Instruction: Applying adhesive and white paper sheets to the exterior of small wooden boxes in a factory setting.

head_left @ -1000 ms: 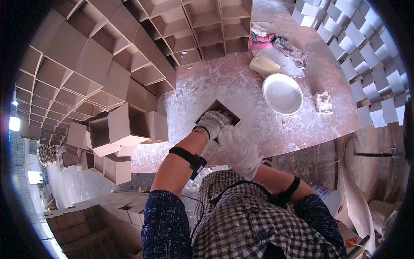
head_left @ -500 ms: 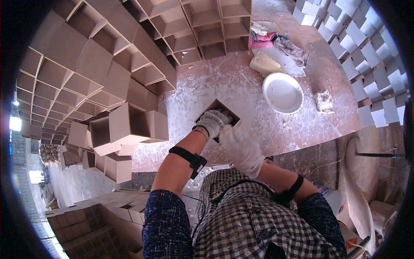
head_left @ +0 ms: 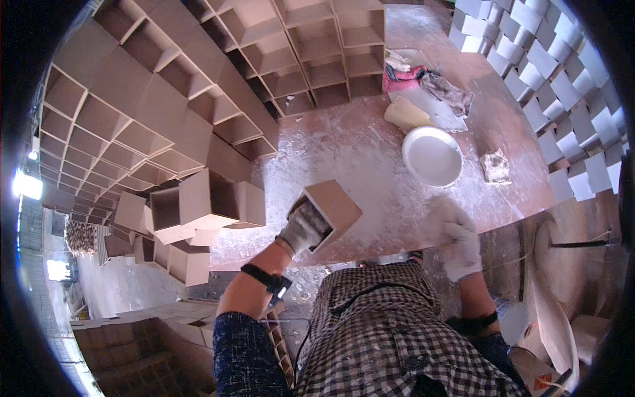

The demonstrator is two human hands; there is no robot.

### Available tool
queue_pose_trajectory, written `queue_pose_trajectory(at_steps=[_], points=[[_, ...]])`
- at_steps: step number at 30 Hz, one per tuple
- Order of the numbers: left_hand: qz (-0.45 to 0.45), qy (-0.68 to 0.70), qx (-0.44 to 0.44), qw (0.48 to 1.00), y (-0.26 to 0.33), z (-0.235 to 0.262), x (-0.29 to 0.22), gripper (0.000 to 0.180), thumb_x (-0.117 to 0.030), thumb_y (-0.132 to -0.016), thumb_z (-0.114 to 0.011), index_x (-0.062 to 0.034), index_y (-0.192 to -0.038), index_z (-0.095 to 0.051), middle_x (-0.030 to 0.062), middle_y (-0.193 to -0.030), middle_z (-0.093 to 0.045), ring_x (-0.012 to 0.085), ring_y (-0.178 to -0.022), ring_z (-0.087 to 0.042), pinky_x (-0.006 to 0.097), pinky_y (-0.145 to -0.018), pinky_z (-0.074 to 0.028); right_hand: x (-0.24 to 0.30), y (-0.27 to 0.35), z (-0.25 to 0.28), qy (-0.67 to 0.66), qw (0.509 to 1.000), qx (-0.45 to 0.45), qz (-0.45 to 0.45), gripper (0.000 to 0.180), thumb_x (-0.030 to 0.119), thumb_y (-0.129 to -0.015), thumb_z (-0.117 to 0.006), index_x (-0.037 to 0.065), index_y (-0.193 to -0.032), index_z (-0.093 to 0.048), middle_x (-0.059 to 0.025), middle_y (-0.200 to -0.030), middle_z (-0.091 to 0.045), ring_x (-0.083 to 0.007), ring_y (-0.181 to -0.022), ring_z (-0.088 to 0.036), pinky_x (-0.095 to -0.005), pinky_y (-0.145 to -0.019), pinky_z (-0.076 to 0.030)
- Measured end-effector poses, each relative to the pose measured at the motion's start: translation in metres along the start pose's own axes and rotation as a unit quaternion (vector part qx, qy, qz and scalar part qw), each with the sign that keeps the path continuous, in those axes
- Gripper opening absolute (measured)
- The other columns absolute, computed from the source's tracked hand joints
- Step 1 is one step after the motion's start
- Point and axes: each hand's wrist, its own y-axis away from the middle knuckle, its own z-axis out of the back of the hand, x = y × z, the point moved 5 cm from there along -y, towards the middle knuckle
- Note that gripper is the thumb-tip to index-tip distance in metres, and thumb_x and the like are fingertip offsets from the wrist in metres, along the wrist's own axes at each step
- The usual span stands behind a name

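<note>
My left hand [head_left: 302,225], in a grey-stained knit glove, reaches into the mouth of a small brown cardboard box [head_left: 340,206]. Its fingers are partly hidden inside, gripping the box, which is tilted above the table's front part. My right hand [head_left: 456,241], in a white glove, is over the table's front edge, to the right of the box and apart from it. Motion smears its fingertips, so their pose is unclear. Beyond that hand stands a round white basin [head_left: 433,157] with pale contents.
Stacks of open brown boxes [head_left: 317,40] rise at the back and left, with loose boxes [head_left: 205,198] at the table's left edge. Whitish boxes [head_left: 562,86] are stacked at the right. The smeared table [head_left: 377,172] also bears cloths [head_left: 446,92], a yellowish block [head_left: 407,114] and a crusted lump [head_left: 495,167].
The box has turned from opening upward to lying tilted toward my left hand, and moved nearer. My right hand has gone from beside the box out to the right.
</note>
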Motion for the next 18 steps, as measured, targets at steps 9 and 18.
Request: queue_pose_trajectory(at_steps=[9, 18], points=[[0.101, 0.060, 0.011, 0.993, 0.029, 0.000, -0.010, 0.043, -0.028, -0.080, -0.056, -0.0139, -0.120, -0.058, 0.0074, -0.118, -0.059, 0.0232, -0.108, -0.057, 0.041, -0.097, -0.040, -0.019, 0.000, 0.014, -0.069, 0.995, 0.070, -0.018, 0.057, 0.008, -0.078, -0.063, 0.006, -0.132, -0.043, -0.0084, -0.113, -0.058, -0.0199, -0.097, -0.061, -0.0334, -0.084, -0.053], [0.145, 0.096, -0.117, 0.978, 0.011, 0.028, -0.038, 0.045, -0.029, -0.080, -0.059, -0.0123, -0.122, -0.057, 0.0076, -0.119, -0.059, 0.0227, -0.110, -0.056, 0.039, -0.098, -0.040, -0.035, -0.003, 0.001, -0.028, 0.995, 0.035, -0.085, 0.048, -0.008, -0.069, -0.053, 0.005, -0.115, -0.055, -0.0074, -0.101, -0.063, -0.0202, -0.084, -0.065, -0.0280, -0.066, -0.057]])
